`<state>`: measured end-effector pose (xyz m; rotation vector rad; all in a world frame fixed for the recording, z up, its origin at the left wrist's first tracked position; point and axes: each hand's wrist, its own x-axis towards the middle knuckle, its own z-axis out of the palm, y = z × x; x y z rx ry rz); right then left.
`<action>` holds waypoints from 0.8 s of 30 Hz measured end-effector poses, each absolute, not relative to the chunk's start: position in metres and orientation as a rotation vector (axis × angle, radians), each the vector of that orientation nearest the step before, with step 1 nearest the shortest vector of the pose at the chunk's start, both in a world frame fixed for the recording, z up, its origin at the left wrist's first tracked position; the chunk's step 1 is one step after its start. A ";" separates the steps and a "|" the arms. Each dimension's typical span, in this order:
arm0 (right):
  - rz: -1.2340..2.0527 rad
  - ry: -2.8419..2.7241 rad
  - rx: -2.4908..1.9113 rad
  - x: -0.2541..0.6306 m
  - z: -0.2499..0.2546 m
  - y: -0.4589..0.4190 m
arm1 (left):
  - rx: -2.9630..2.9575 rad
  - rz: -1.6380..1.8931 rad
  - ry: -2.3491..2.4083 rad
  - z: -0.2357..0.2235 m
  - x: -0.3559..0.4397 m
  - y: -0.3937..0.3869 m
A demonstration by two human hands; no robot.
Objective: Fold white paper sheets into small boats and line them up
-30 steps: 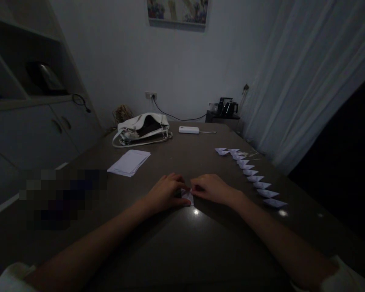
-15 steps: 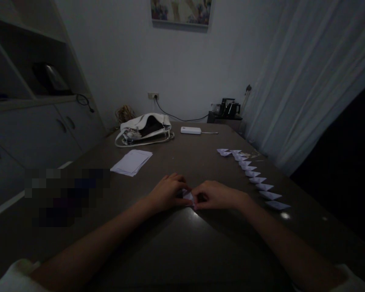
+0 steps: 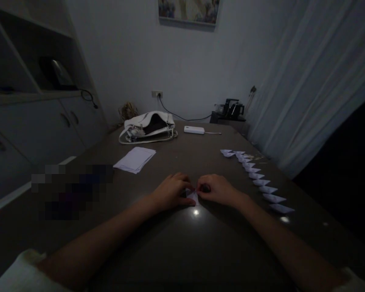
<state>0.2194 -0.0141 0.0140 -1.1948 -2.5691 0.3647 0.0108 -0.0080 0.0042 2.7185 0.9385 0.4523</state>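
Observation:
A small folded piece of white paper (image 3: 192, 196) lies on the dark table in front of me. My left hand (image 3: 174, 190) grips it from the left, thumb along its near edge and fingers along the far side. From the right, my right hand (image 3: 216, 189) pinches the paper's upper right edge between thumb and forefinger; the fingertips partly hide that edge. To the right, several folded paper boats (image 3: 264, 189) stand in a slanting row. A stack of white paper sheets (image 3: 135, 159) rests beyond my left hand.
A white handbag (image 3: 149, 126) sits at the table's far left. A white oblong device (image 3: 194, 130) with a short cord lies at the far middle. Behind the table, black kettles (image 3: 233, 108) stand on a small stand. A pale curtain (image 3: 287, 81) hangs at the right.
My right hand has moved up along the paper's right side, its fingers drawn into a tighter pinch. My left hand stays on the paper. The whole view has shifted slightly.

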 end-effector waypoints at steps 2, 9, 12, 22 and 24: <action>0.328 -2.547 -1.248 0.219 0.012 -0.012 | 2.711 0.448 0.937 0.005 0.011 -0.008; 0.210 -2.483 -1.418 0.213 0.012 -0.014 | 2.705 0.444 0.938 0.004 0.012 -0.008; 0.163 -2.458 -1.473 0.209 0.012 -0.015 | 2.704 0.455 0.924 0.003 0.011 -0.008; 0.316 -2.483 -1.308 0.219 0.011 -0.010 | 2.721 0.447 0.925 0.004 0.011 -0.008; 0.329 -2.503 -1.297 0.220 0.012 -0.011 | 2.715 0.447 0.922 0.004 0.011 -0.008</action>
